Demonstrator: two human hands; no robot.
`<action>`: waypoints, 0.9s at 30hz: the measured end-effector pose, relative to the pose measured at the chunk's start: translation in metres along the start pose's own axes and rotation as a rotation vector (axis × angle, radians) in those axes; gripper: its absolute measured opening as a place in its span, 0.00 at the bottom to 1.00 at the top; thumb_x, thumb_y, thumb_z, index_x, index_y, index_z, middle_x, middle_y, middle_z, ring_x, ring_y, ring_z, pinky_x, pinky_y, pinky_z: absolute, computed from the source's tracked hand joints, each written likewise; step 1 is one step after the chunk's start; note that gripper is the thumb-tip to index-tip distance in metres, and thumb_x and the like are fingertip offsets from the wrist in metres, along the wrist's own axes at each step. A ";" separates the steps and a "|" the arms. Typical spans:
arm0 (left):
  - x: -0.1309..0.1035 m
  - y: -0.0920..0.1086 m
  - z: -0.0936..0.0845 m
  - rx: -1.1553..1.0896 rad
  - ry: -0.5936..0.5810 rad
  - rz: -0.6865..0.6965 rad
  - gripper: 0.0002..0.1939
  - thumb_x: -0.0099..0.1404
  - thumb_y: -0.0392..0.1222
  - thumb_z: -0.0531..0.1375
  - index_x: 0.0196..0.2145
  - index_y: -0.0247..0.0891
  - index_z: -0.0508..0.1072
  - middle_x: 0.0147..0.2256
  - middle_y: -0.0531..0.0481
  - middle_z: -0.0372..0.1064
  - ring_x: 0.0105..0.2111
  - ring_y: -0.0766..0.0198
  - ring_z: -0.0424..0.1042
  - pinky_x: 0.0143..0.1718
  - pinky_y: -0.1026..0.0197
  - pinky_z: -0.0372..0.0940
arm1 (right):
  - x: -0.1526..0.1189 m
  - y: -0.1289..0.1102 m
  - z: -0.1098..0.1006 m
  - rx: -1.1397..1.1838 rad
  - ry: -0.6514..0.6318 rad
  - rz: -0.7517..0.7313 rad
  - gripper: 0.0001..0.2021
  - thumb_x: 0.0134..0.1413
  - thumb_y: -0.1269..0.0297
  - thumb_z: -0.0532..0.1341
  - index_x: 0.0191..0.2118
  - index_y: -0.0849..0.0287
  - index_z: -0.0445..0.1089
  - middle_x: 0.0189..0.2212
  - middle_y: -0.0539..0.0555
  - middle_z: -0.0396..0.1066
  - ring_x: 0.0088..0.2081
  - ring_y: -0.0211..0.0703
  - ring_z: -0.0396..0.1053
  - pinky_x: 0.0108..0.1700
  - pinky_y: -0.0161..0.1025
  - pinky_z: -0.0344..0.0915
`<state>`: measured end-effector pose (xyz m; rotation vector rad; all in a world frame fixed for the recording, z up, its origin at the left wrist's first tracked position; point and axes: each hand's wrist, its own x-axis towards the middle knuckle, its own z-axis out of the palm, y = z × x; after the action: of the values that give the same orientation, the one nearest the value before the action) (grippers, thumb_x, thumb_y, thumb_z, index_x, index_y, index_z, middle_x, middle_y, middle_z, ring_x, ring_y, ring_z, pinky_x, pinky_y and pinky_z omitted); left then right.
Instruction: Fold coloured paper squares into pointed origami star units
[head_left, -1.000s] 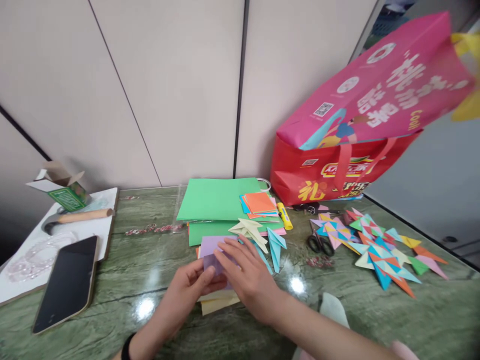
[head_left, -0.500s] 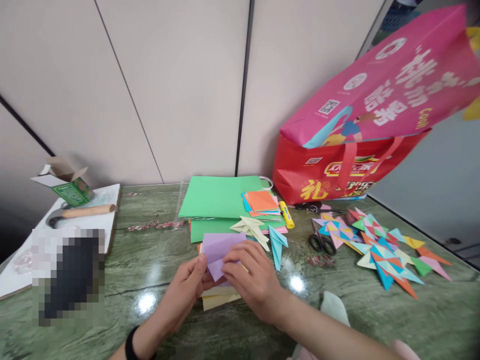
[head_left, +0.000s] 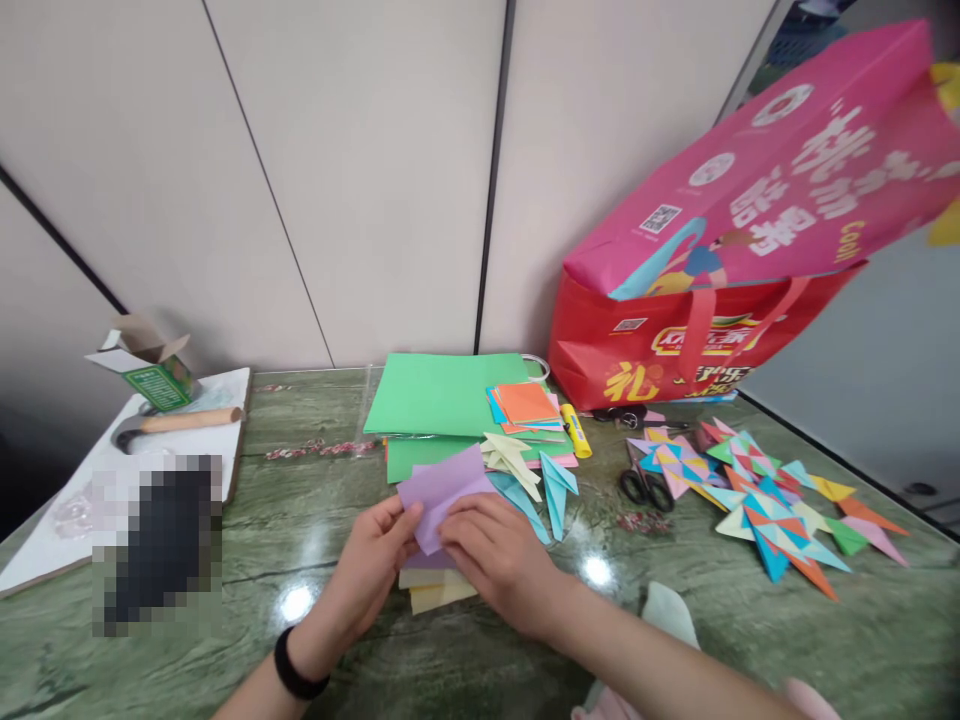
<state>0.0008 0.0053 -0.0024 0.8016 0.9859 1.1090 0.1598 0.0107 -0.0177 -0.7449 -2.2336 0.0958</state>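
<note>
A purple sheet of paper [head_left: 444, 490], partly folded, is held up between both hands. My left hand [head_left: 382, 550] pinches its left edge between thumb and fingers. My right hand [head_left: 499, 555] has its fingers closed on the right and lower part, hiding some of it. Beneath the hands lie cream sheets [head_left: 439, 592]. Just beyond are a pale yellow folded piece [head_left: 511, 460] and a light blue folded piece [head_left: 556, 490]. Another blue piece [head_left: 521, 500] shows partly beside my right hand.
Green sheets [head_left: 450, 392], small orange squares [head_left: 527, 403] and a glue stick [head_left: 576, 432] lie behind. Scissors [head_left: 646, 490] and colourful folded stars [head_left: 776, 520] are at right, below a red bag [head_left: 637, 345]. A white board [head_left: 45, 545] with a sickle [head_left: 180, 421] and box [head_left: 161, 385] is left.
The purple sheet has tilted and turned between my fingers, and both hands have shifted slightly. The blue piece beside my right hand now shows more. The whole view has moved a little.
</note>
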 end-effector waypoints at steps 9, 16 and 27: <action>-0.012 0.038 0.026 0.007 0.037 0.060 0.08 0.48 0.40 0.67 0.25 0.33 0.75 0.23 0.51 0.73 0.26 0.64 0.69 0.32 0.62 0.66 | 0.026 -0.021 -0.029 -0.109 0.019 0.118 0.05 0.56 0.72 0.54 0.32 0.59 0.67 0.27 0.54 0.70 0.34 0.44 0.64 0.36 0.40 0.61; -0.012 0.053 0.040 -0.115 -0.037 0.040 0.04 0.49 0.33 0.65 0.26 0.30 0.75 0.24 0.47 0.75 0.24 0.64 0.71 0.30 0.60 0.68 | 0.037 -0.035 -0.054 -0.081 0.028 0.332 0.02 0.51 0.71 0.59 0.29 0.58 0.68 0.27 0.52 0.71 0.33 0.43 0.66 0.35 0.38 0.60; 0.020 0.010 0.023 -0.221 -0.090 0.098 0.06 0.55 0.37 0.63 0.31 0.32 0.74 0.31 0.46 0.76 0.31 0.60 0.74 0.40 0.55 0.67 | 0.016 0.012 -0.011 0.188 0.230 0.496 0.02 0.46 0.70 0.62 0.26 0.59 0.70 0.39 0.56 0.69 0.43 0.47 0.65 0.44 0.44 0.61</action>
<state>0.0213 0.0262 0.0108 0.7191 0.7412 1.2315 0.1649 0.0279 -0.0032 -1.1277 -1.7560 0.4330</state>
